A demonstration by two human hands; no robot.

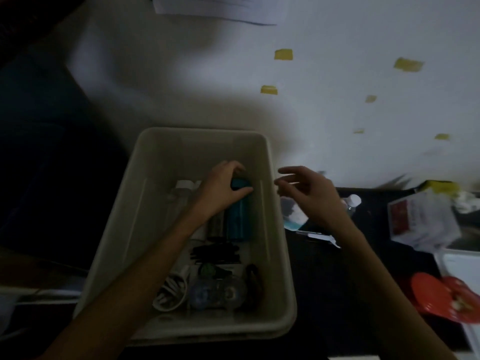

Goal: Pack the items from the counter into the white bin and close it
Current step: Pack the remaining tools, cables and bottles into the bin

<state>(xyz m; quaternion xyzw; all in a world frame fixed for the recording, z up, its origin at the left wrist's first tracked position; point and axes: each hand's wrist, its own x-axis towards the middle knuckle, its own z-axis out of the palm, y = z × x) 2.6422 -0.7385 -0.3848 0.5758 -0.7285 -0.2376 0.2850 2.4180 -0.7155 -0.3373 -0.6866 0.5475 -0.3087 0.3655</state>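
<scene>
The white bin (280, 255) stands open on the dark counter (324, 281). Inside it, my left hand (220, 188) grips the top of a teal bottle (237, 219) lying along the right side. A clear bottle with a white cap (181, 193), a black comb-like item (215, 253), a coiled white cable (170, 292) and a clear round item (218, 292) also lie in the bin. My right hand (309, 193) hovers just right of the bin's rim with loose fingers, holding nothing, above a blue and white packet (293, 214).
On the counter to the right lie a small clear bottle (353, 201), a white pen-like item (319, 236), a white and red box (423, 222), a red lid (441, 297) and a white tray edge (457, 266). Yellow tape pieces (283, 54) dot the white wall.
</scene>
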